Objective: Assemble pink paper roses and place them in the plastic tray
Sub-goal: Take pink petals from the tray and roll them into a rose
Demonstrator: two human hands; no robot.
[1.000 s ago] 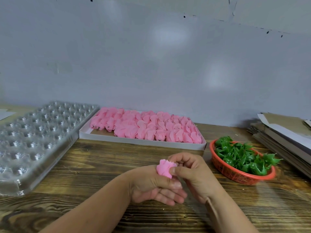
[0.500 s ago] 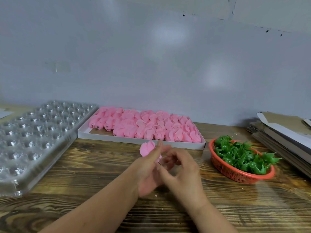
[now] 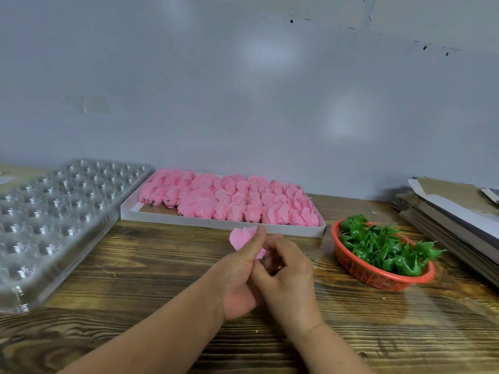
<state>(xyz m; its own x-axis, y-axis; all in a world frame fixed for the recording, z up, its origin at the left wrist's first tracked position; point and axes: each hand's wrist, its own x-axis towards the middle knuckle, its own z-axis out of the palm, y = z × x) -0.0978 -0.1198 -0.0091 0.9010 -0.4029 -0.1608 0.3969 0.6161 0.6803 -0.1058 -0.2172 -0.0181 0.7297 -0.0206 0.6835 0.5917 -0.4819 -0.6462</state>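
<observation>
A person sits at a wooden table (image 3: 135, 265), both forearms reaching in from the near edge, hands meeting at the centre. The left hand (image 3: 240, 276) pinches a pink paper rose (image 3: 241, 237) between thumb and fingers, holding it up just above the table surface. The right hand (image 3: 283, 273) is curled against the left, its fingertips tucked in at the base of the flower. Whether it grips the rose itself or some small part under it cannot be told, since the fingers hide that spot.

At the far centre lies a shallow white box (image 3: 216, 224) packed with rows of pink petal bundles (image 3: 229, 201) — the stock of unfinished flowers, still nearly full. To the right, near the hands, an orange basket (image 3: 378, 279) holds a heap of green leaf pieces (image 3: 386, 247). Further right is a stack of flattened cardboard (image 3: 445, 211).

On the left, stretching from near to far, sits the clear plastic tray (image 3: 54, 217) with its grid of round cups. No pink shows in any of the cups in view — so as far as can be seen, no finished rose has been placed yet.

Judging from this, the work is at its very start: one rose is being put together in the hands, it has yet to go across to the tray on the left, and a whole box of petals remains.
</observation>
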